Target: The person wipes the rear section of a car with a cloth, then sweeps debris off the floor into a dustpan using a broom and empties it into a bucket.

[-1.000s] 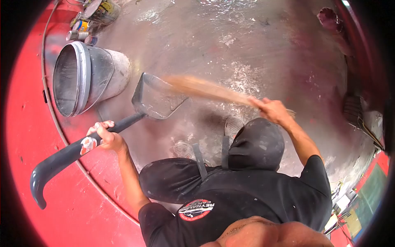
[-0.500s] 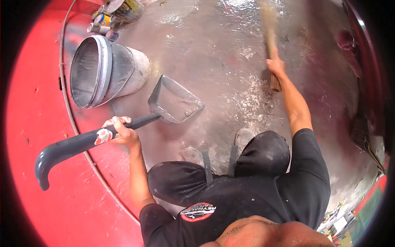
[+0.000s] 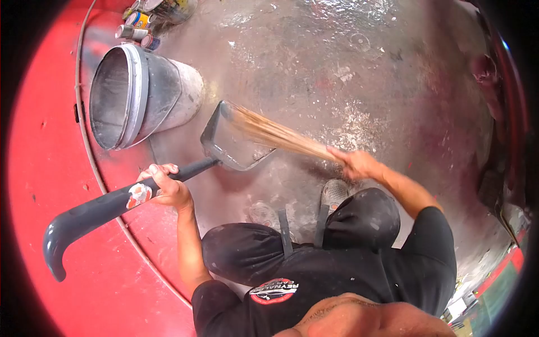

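Observation:
My left hand [image 3: 167, 187] is wrapped round the dark grey handle of a long-handled dustpan [image 3: 224, 140], whose pan lies on the floor left of centre. A torn white and red sticker [image 3: 139, 195] shows on that handle. In my right hand [image 3: 357, 164] is the bound end of a straw broom [image 3: 286, 136]. Its bristles point left and reach over the dustpan's open side; their tips are blurred. A few small bits of debris lie at the pan's edge.
A dusty grey bucket [image 3: 188, 95] stands beyond the dustpan, with paint cans [image 3: 137, 21] behind it. A hose [image 3: 90, 129] curves along the red surface [image 3: 45, 168] at left. Wet patches shine on the concrete floor [image 3: 281, 62]. A dark red glossy body [image 3: 514, 90] borders the right.
The broom has swung from far ahead at the right back towards me and left, onto the dustpan. My left hand and the dustpan have barely moved.

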Motion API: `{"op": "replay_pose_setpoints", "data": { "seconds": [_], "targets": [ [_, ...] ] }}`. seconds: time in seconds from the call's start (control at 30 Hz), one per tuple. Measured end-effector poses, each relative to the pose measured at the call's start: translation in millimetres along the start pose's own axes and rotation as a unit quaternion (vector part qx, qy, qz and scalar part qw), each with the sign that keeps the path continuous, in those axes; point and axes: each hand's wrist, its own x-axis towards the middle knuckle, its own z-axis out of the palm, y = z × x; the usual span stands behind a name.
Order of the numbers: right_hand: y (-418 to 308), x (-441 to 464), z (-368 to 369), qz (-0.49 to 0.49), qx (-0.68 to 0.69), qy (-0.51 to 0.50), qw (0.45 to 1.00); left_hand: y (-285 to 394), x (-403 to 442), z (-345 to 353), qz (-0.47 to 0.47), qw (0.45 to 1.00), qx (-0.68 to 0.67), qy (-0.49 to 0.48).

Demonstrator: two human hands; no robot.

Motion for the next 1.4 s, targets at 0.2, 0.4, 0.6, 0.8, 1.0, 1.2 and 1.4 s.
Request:
{"op": "replay_pose_setpoints", "data": {
  "seconds": [0.2,0.4,0.6,0.8,1.0,1.2,1.4],
  "targets": [
    [29,13,-61,0.015,0.018,0.066,0.998,5,1,4,-0.012,1.000,-0.006,0.014],
    [-1,166,-209,0.034,-0.134,0.266,0.954,11,1,9,-0.017,0.999,0.022,0.026],
    [-14,278,-195,0.053,-0.149,0.220,0.963,4,-8,5,-0.004,0.997,0.042,0.064],
    [14,151,-125,-0.020,-0.188,0.061,0.980,4,-6,5,-0.002,0.998,0.038,0.052],
    [-37,-11,-22,0.042,-0.035,-0.109,0.993,9,-6,12,-0.019,1.000,0.017,0.009],
    [-4,-87,3,0.143,0.138,0.116,0.973,4,-3,-3,-0.024,0.999,-0.011,-0.020],
    [178,-50,-82,0.313,0.073,0.475,0.819,2,-3,-5,-0.025,0.999,-0.021,-0.002]
  ]
}}
